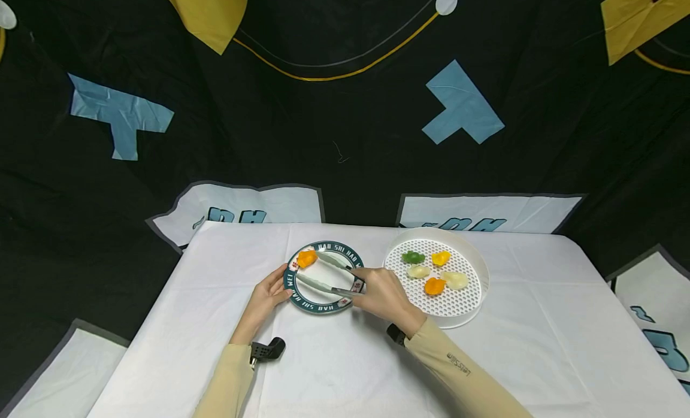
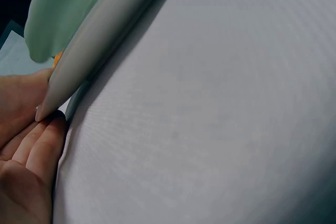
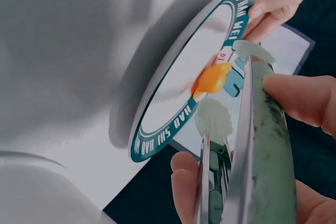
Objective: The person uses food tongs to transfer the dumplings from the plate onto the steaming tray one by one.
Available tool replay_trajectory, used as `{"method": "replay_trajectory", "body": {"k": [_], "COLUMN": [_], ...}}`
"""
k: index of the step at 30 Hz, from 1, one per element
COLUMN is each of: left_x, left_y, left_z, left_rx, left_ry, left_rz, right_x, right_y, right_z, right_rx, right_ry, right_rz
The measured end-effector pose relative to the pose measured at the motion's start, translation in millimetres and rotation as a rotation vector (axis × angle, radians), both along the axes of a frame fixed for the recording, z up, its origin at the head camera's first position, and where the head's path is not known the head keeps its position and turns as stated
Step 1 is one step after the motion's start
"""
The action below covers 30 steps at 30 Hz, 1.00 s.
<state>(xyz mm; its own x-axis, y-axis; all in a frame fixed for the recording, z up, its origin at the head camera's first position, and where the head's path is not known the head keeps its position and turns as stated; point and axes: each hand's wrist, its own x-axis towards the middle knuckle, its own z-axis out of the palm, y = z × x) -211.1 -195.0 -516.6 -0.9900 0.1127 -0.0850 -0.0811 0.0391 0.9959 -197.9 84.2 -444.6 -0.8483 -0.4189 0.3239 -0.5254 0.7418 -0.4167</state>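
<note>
My left hand [image 1: 271, 290] grips the left rim of a round plate [image 1: 309, 305], white with a green lettered border. In the left wrist view, the thumb and fingers pinch the edge of the plate [image 2: 100, 38]. My right hand [image 1: 385, 292] holds food tongs [image 1: 345, 292] with pale green tips. The tongs' arms are spread over the plate, with nothing between their tips. An orange piece [image 1: 306, 259], resembling a chunk of bell pepper, lies on the plate's upper left; one tip is beside it. In the right wrist view, that orange piece [image 3: 211, 78] sits near the border.
Right of the plate stands a round white perforated tray [image 1: 477, 298]. On it lie a green piece [image 1: 413, 257], a yellow piece [image 1: 441, 259], an orange piece [image 1: 434, 286] and pale yellow pieces [image 1: 455, 280]. A white cloth covers the table [image 1: 334, 370]; a black patterned curtain [image 1: 302, 136] hangs behind.
</note>
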Motion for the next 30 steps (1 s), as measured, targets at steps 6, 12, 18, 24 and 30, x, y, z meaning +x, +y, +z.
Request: {"method": "replay_trajectory", "body": {"k": [6,12,18,24,30], "left_x": [0.1,0.4,-0.4,-0.5,1.3], "left_y": [-0.5,-0.5,0.1,0.3,0.9], "left_z": [-0.6,-0.4,-0.1,0.6,2.2], "left_rx": [0.019,0.024,0.013,0.017,0.01], "left_ry": [0.01,0.006,0.0,-0.011,-0.011], "left_rz": [-0.009,-0.006,-0.006,-0.001,-0.001], "right_x": [-6.4,-13.2,-17.8,-18.8,-18.3], "right_y": [-8,-14,-17,-18,-19], "right_z": [-4.5,-7.4,-7.9,-9.5,-11.5], "right_rx": [0.005,0.021,0.038,0.051,0.046], "right_ry": [-0.009,-0.005,-0.006,-0.031,-0.017], "right_rz": [-0.02,-0.039,-0.055,-0.075,-0.075]}}
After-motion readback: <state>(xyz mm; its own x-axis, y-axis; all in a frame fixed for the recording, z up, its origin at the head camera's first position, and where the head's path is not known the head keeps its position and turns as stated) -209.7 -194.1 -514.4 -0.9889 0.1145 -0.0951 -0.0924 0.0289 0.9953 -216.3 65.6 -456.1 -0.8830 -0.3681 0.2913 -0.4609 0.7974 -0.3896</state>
